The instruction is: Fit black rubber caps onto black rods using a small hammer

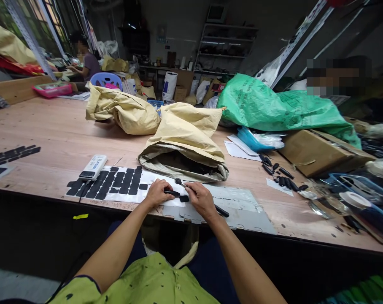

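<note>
My left hand (160,192) is closed around a slim black piece (171,193) near the table's front edge. Just past its end is a small dark rounded-square pad (184,198); whether the two touch, I cannot tell. In my right hand (200,200) is a black-handled tool (222,210) with a thin metal shaft and a small round dark head (178,181). That head points toward my left hand, above the work surface. Left of my hands, a white sheet (144,193) carries rows of black rounded-square pads (126,181). A grey board (238,209) lies under my right hand.
An open-mouthed beige sack (191,131) lies just beyond my hands. A white box-shaped device (94,167) stands by the pads. Rightward are black handle-like parts (286,182), a cardboard box (321,152) and a green sack (267,103). A person (88,59) sits far left; another is at right.
</note>
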Demonstrator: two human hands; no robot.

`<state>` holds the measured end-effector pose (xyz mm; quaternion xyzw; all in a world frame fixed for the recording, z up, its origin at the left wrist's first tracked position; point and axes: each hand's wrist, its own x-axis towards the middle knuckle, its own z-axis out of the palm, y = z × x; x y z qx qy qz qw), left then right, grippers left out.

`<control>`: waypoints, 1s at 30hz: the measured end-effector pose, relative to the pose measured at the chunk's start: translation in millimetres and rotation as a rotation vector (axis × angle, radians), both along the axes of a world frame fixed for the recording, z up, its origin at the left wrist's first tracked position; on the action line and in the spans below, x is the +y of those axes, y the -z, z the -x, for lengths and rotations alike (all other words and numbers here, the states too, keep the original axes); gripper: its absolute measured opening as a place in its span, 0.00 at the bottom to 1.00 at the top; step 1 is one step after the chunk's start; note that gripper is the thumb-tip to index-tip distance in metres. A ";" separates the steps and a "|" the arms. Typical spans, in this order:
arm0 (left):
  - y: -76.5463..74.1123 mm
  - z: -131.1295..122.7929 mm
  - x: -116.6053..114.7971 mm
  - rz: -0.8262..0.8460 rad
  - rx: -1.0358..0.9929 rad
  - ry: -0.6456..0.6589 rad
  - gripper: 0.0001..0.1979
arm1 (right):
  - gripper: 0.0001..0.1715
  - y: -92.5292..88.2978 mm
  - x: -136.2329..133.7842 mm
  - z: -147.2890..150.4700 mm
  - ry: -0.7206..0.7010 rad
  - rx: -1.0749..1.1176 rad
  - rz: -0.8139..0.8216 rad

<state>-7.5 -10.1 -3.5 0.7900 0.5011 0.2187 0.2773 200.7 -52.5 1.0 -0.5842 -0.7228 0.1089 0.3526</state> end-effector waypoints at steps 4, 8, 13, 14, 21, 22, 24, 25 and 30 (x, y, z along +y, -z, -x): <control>-4.0 -1.1 -0.5 0.026 0.029 -0.015 0.08 | 0.17 -6.4 -15.0 10.8 -0.067 0.078 0.029; -5.1 -2.1 -0.3 0.039 0.031 -0.031 0.09 | 0.17 -9.4 -20.5 16.0 -0.048 0.068 -0.008; -5.0 -3.2 -1.2 0.046 0.015 -0.059 0.09 | 0.17 -7.4 -23.9 16.8 -0.029 -0.137 -0.026; -4.9 -3.4 -1.5 0.046 0.010 -0.065 0.09 | 0.17 -7.8 -24.2 16.1 -0.022 -0.167 -0.028; -4.7 -3.9 -2.4 0.056 -0.043 -0.070 0.08 | 0.17 -13.6 -29.2 6.6 0.067 -0.115 -0.088; -4.7 -4.1 -2.4 0.058 -0.041 -0.074 0.08 | 0.17 -12.4 -31.0 5.5 0.061 -0.130 -0.084; -4.3 -4.3 -2.3 0.057 -0.038 -0.076 0.08 | 0.16 -9.5 -34.3 3.7 0.043 -0.165 -0.062; -4.0 -4.3 -2.2 0.053 -0.039 -0.075 0.08 | 0.16 -8.5 -35.2 3.0 0.041 -0.172 -0.051; -2.3 -3.4 -2.1 0.022 -0.040 -0.056 0.08 | 0.16 -11.0 -22.2 0.3 0.109 -0.096 -0.065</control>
